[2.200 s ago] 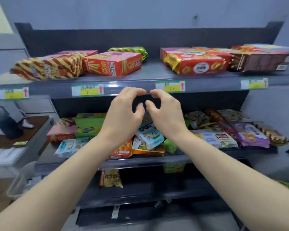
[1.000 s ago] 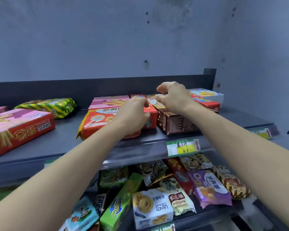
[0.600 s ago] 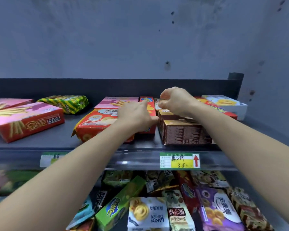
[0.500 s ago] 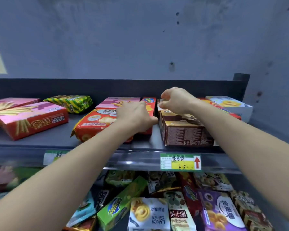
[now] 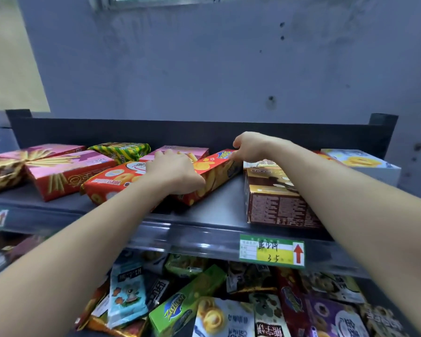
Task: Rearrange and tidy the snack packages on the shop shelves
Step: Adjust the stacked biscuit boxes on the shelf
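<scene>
A long red-orange snack box lies at an angle on the top shelf. My left hand grips its near end and my right hand pinches its far end. To its left sits a red biscuit bag, partly under my left hand. Behind them lies a pink stick-biscuit box. A brown chocolate box stands to the right, partly covered by my right forearm.
A large pink and red stick box, a green-yellow bag and a striped bag fill the shelf's left. A white box sits far right. The lower shelf holds several jumbled packets, among them a green box. A price tag marks the rail.
Both hands have closed on the red-orange box and swung it away from the brown box, leaving a gap of bare shelf between them. The camera has moved closer.
</scene>
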